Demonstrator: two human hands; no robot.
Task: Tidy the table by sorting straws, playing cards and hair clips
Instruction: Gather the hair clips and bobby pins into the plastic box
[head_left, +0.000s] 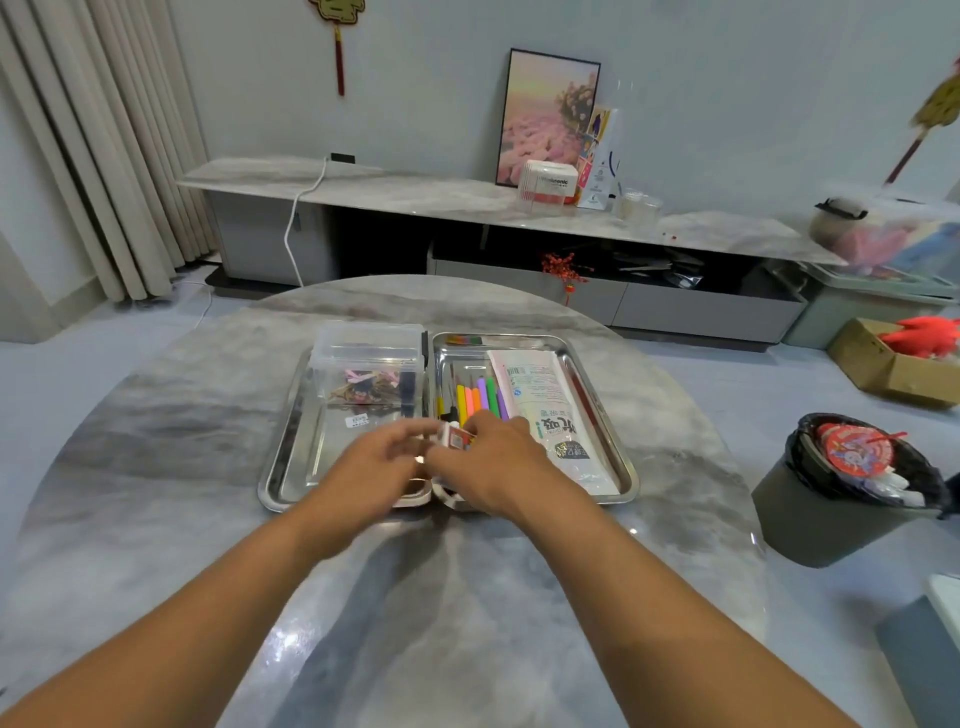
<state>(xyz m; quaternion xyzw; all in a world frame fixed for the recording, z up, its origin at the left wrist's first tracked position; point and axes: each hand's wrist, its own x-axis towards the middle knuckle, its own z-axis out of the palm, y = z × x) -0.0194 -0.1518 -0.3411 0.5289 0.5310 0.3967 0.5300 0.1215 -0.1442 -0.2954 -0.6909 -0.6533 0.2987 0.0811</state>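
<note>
Round marbled bench (208, 467) in a pale room, low sideboard (415, 200) behind, two steel trays (291, 457) side by side, right hand (498, 462) gripping playing cards (457, 436) over the trays' junction, left hand (379, 467) blurred, grip unclear, coloured straws (480, 397) just beyond.

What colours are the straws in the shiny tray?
The straws are yellow, pink, orange, purple and green, seen in the head view.

Both hands, left (382, 462) and right (491, 462), meet over two steel trays (618, 441), the right gripping a small card pack (457, 436).
</note>
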